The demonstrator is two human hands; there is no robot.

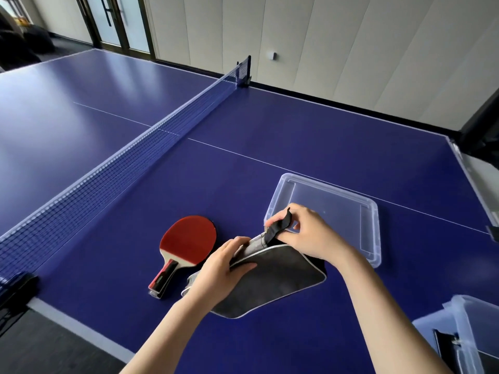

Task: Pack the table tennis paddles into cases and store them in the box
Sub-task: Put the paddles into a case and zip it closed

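Both forearms are bare, left grip and right grip ungloved.

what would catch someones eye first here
Both hands work on a black case in the near middle of the blue table: the left hand holds its edge, the right hand pinches its strap. A red paddle lies just left, a clear lid behind.

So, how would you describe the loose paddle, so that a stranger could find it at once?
On the blue table, look near the net, left of both hands. The paddle lies flat there, red face up, outside any case. Nothing else here is red.
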